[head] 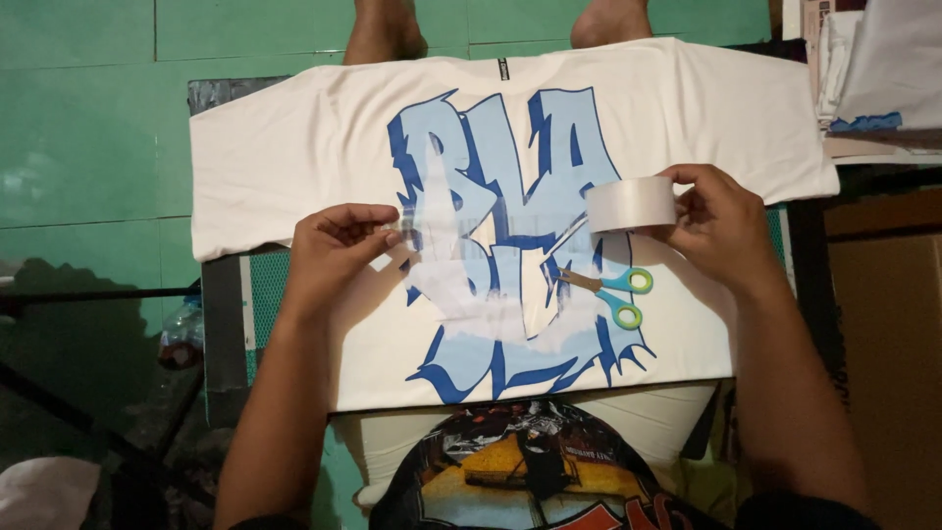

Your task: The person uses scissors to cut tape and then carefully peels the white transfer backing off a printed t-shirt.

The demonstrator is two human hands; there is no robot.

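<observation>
A white T-shirt (pixel 294 147) with a large blue graffiti print lies flat on a board in front of me. My right hand (pixel 721 228) grips a roll of clear tape (pixel 631 203) above the print. My left hand (pixel 329 247) pinches the free end of the tape, and a clear strip (pixel 491 221) stretches between the two hands across the print. Small scissors (pixel 610 289) with blue and green handles lie on the shirt just below the roll.
A stack of folded white shirts (pixel 873 69) sits at the upper right. Two bare feet of another person (pixel 388 29) stand on the green floor beyond the shirt. A plastic bottle (pixel 182 329) lies left of the board, and a brown box (pixel 883 324) stands at right.
</observation>
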